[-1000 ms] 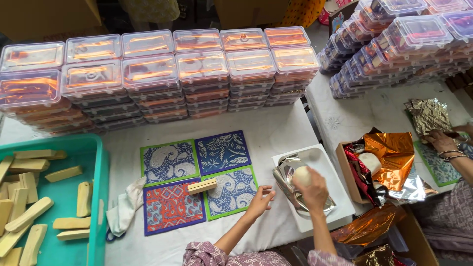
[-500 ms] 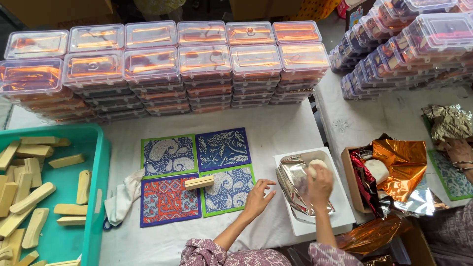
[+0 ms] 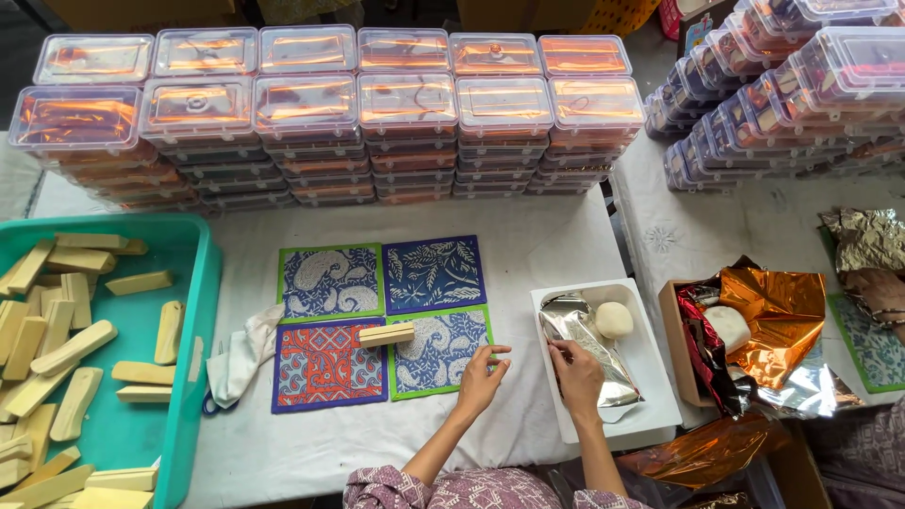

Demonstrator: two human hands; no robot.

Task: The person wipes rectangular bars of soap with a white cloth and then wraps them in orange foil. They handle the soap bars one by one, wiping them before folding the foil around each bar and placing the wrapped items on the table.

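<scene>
Head view: the right hand point(image 3: 577, 375) reaches into the white tray point(image 3: 660, 415), its fingers pinching the near edge of the silver foil point(image 3: 583, 330), seemingly to draw the sheet flat. The foil is crinkled and shiny and lies along the tray's left side, with a pale round ball point(image 3: 615, 320) resting on its far end, just beyond the hand. The left hand point(image 3: 483, 379) rests on the desk point(image 3: 547, 236) at the corner of the green-edged mat point(image 3: 441, 349), fingers loosely curled and holding nothing, likely bracing. Four patterned mats sit together as a square, and a small wooden block point(image 3: 386, 335) lies across their middle. A teal bin point(image 3: 193, 311) of wooden sticks stands at the left. Stacked clear boxes point(image 3: 405, 104) line the far edge.
</scene>
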